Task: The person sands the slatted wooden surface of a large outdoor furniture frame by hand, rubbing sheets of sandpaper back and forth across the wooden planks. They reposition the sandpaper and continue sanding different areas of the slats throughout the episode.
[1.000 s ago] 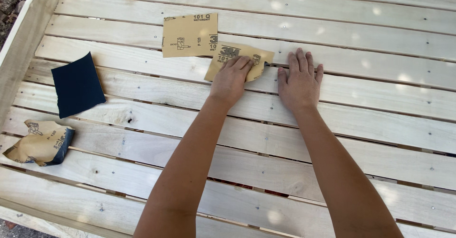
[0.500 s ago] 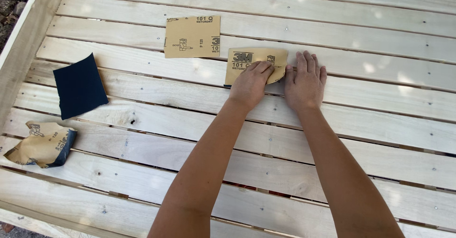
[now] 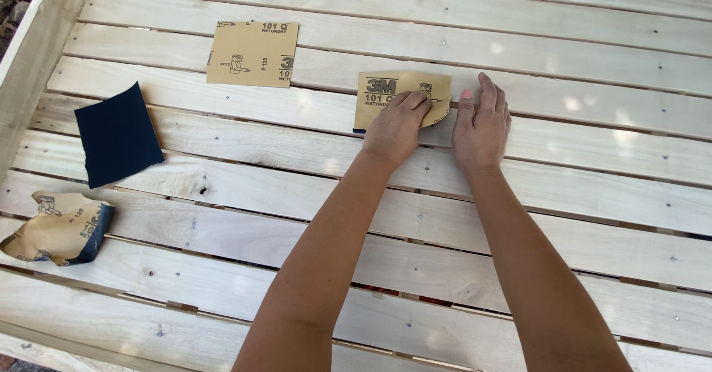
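Left hand [image 3: 397, 123] presses tan sandpaper piece [image 3: 400, 94] flat on pale slats [image 3: 564, 194] | right hand [image 3: 482, 120] open, flat beside it | far left: second tan sheet [image 3: 252, 53] | left: dark sheet [image 3: 117, 135], crumpled piece [image 3: 55, 227], all well apart

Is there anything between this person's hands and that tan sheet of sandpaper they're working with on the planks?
Nothing visible. The left hand already presses flat on the tan sandpaper sheet, and the right hand rests on the wooden planks right beside its edge. The other sandpaper pieces lie well off to the left.
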